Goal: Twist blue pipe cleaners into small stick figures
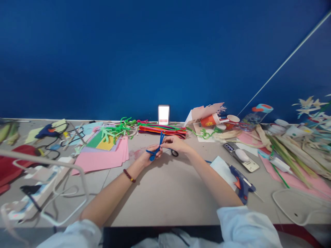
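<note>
My left hand and my right hand meet above the bare tabletop, both gripping a blue pipe cleaner twisted into a loop-like shape. The right fingers pinch its upper strands, and the left fingers hold it lower down. Just below my right hand lie black scissor handles, partly hidden. A bundle of multicoloured pipe cleaners lies beyond my hands, with green pipe cleaner pieces to the left on a stack of pink paper.
A blue hot glue gun lies beside my right forearm, and a phone sits beyond it. Paper cups stand at the back right. A power strip and cables occupy the left, and dried leaf strips cover the right.
</note>
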A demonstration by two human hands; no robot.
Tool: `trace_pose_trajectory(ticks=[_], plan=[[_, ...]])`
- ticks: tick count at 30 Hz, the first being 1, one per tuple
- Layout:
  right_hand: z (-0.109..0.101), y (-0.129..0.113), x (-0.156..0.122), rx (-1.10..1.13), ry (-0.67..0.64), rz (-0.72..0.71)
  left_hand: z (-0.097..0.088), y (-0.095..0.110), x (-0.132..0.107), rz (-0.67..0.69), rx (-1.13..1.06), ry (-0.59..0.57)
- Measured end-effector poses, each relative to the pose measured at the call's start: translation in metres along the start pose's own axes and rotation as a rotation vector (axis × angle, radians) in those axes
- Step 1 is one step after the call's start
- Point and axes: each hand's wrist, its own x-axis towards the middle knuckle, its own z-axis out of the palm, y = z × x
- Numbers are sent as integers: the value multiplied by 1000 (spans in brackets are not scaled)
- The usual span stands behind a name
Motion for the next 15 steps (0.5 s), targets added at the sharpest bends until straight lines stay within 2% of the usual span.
trace_pose_trajectory(ticks=[9, 15], plan=[[-1, 3, 3, 11, 58, 2, 4, -1, 1, 121, 178, 68], [2, 2, 2, -70, 153, -3, 10, -1, -2, 211, 326, 250]])
